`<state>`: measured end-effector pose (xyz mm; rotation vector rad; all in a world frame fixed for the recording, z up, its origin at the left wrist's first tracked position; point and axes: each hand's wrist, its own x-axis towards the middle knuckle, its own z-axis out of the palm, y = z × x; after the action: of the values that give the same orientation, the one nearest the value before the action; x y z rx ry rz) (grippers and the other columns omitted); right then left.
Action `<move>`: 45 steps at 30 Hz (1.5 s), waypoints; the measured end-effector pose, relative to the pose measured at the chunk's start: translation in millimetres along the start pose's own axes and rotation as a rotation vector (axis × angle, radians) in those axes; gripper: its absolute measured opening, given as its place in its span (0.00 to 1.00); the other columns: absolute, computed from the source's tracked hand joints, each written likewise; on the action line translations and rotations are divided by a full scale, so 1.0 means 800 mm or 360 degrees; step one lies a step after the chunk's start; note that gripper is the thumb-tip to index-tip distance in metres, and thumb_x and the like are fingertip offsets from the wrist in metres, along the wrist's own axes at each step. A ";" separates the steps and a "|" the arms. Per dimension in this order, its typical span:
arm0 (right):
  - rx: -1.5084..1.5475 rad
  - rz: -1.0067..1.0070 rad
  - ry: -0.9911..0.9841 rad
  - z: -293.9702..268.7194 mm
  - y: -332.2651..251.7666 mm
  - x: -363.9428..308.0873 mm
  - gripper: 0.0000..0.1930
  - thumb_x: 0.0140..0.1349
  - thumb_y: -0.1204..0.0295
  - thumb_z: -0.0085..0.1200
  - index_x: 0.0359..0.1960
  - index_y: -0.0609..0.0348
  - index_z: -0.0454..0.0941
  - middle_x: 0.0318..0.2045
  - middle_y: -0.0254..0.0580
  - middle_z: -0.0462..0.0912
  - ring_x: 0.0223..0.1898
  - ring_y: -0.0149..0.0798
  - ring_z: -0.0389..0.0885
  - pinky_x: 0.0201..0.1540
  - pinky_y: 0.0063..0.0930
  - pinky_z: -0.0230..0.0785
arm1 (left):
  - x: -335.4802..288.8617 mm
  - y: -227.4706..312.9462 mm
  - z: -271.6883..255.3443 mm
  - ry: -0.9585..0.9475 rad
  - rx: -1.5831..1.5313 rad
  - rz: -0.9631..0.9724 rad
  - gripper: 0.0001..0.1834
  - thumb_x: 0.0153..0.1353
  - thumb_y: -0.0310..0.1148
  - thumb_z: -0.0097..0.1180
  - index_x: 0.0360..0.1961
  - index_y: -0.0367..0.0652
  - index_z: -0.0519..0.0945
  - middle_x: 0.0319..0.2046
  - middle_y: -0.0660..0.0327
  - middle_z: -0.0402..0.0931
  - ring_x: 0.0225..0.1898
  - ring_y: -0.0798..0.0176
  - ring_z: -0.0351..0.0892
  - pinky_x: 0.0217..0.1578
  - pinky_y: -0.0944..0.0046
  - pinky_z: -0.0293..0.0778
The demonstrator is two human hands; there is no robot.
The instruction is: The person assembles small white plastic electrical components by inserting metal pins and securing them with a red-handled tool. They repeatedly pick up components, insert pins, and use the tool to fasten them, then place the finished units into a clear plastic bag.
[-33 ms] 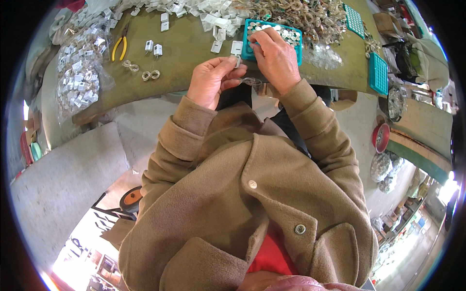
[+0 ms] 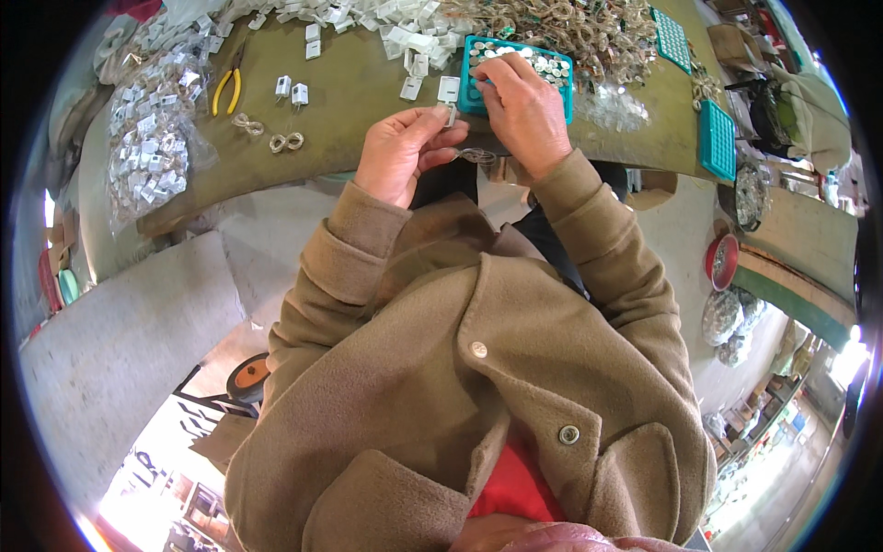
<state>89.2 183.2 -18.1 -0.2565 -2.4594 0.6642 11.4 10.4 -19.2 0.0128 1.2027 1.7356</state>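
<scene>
My left hand [image 2: 401, 155] pinches a small white plastic case [image 2: 450, 112] at the table's front edge. A loop of thin clear cable [image 2: 476, 155] hangs beside its fingertips. My right hand [image 2: 524, 112] reaches over a teal tray [image 2: 567, 109] filled with small round white pieces [image 2: 550, 68]. Its thumb and fingers are bent together at the tray's left part; what lies between them, if anything, is hidden. Just beyond the left fingertips lies an open white case [image 2: 448, 89] on the table.
White cases [image 2: 423, 32] pile up at the back, with tangled cables [image 2: 589, 32] to their right. Yellow-handled pliers [image 2: 226, 90], two small white housings [image 2: 299, 94] and coiled wires [image 2: 286, 143] lie at left, near a bag of white parts [image 2: 152, 152]. Another teal tray [image 2: 716, 140] is at right.
</scene>
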 end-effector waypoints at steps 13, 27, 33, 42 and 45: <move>0.0580 0.0092 0.0015 -0.020 -0.038 -0.021 0.08 0.56 0.84 0.56 0.37 0.61 0.78 0.31 0.41 0.79 0.33 0.42 0.80 0.36 0.29 0.73 | -0.013 0.003 0.016 -0.0076 0.0018 0.0002 0.14 0.65 0.32 0.60 0.49 0.35 0.81 0.39 0.60 0.84 0.40 0.71 0.83 0.40 0.72 0.80; 0.0537 -0.0024 -0.0169 -0.034 -0.034 -0.026 0.08 0.55 0.83 0.57 0.35 0.59 0.77 0.32 0.38 0.80 0.34 0.41 0.80 0.38 0.32 0.72 | -0.018 -0.022 0.027 0.0007 0.0200 0.0431 0.16 0.62 0.26 0.62 0.50 0.32 0.81 0.39 0.59 0.84 0.37 0.71 0.81 0.39 0.72 0.79; 0.1535 0.0784 -0.0307 -0.038 -0.030 -0.025 0.17 0.58 0.83 0.61 0.48 0.60 0.72 0.35 0.32 0.76 0.38 0.24 0.77 0.40 0.20 0.74 | -0.016 -0.017 0.017 -0.0177 0.0392 0.0501 0.16 0.64 0.25 0.59 0.53 0.34 0.80 0.43 0.56 0.83 0.40 0.70 0.82 0.41 0.71 0.81; 0.1062 0.0772 -0.0354 -0.026 -0.035 -0.039 0.13 0.70 0.65 0.52 0.36 0.63 0.81 0.22 0.32 0.78 0.25 0.23 0.70 0.26 0.27 0.64 | -0.023 -0.016 0.022 -0.0155 -0.0002 0.0022 0.16 0.69 0.31 0.53 0.54 0.34 0.77 0.43 0.54 0.83 0.43 0.65 0.84 0.42 0.70 0.82; 0.0998 0.0737 -0.0319 -0.024 -0.037 -0.042 0.14 0.71 0.65 0.51 0.36 0.64 0.81 0.18 0.32 0.76 0.21 0.23 0.69 0.23 0.28 0.63 | -0.019 -0.020 0.019 -0.0276 -0.0312 -0.0153 0.18 0.70 0.32 0.52 0.57 0.34 0.74 0.44 0.55 0.82 0.43 0.66 0.84 0.41 0.72 0.82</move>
<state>126.2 154.8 -5.5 -0.5296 -2.2367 1.6788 37.6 10.3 -15.5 -0.0112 0.8904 1.7231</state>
